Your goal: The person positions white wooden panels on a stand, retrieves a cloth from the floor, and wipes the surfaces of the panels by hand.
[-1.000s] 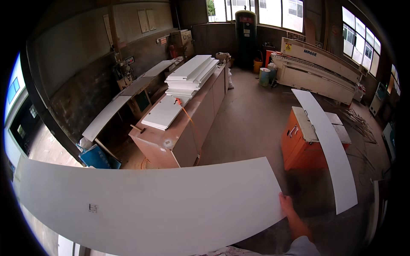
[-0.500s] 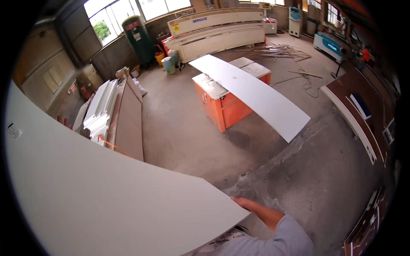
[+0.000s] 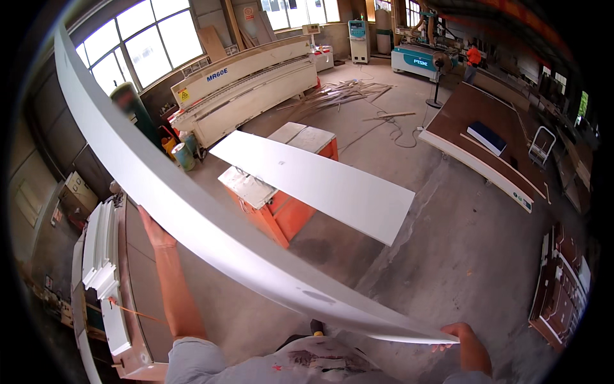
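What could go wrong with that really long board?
The long white board might slip: the left hand is at one long edge and the right hand holds one end. It could also bump the other white board, which sticks out past the orange cabinet.

Daylight windows (image 3: 147, 54) blown out; roof (image 3: 521, 29) dim; edges bent, corners black.

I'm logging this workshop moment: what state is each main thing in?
Held white panel, raised, tilted
Left hand, at panel's edge, grip unclear
Right hand, gripping panel's end
Orange cabinet, upright, partly covered
Other white board, lying across the cabinet, overhanging
White boards, stacked on a bench
Dark blue block, lying on brown board
Wooden strips, heaped on the floor
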The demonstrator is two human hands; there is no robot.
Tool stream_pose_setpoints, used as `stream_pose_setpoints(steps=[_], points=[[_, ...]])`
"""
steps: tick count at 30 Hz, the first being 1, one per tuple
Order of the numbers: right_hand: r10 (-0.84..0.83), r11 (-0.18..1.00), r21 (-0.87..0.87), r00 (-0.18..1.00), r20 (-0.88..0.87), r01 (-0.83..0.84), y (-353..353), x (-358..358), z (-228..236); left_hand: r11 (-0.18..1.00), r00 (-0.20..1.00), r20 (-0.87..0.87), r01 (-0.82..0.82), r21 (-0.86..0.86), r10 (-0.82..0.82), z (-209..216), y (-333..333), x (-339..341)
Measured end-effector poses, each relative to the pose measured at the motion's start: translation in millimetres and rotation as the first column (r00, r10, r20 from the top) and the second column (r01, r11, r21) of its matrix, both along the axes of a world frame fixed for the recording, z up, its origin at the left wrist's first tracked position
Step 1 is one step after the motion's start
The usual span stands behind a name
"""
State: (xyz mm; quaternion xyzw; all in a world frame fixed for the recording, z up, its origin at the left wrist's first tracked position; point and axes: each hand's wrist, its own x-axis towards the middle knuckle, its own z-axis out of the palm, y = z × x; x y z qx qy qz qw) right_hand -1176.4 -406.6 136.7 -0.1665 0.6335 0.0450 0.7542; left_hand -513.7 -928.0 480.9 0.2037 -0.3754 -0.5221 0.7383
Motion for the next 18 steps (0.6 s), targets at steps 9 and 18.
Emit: stream_pose_setpoints(steps=[9,18], points=[[-0.777,0.142,-0.746,0.393,-0.491,-0.651,-163.9,47.7,262.4,0.911,0.933,-0.184,0.347,0.222,-0.311,-209.9,-114.1,-147.2],[-0.736,0.474,-0.577,0.061,-0.674,-0.665,-464.2,-160.0,89.2,0.648,0.967,-0.138,0.246,0.721,-0.214,-365.9,-271.8,-258.4]])
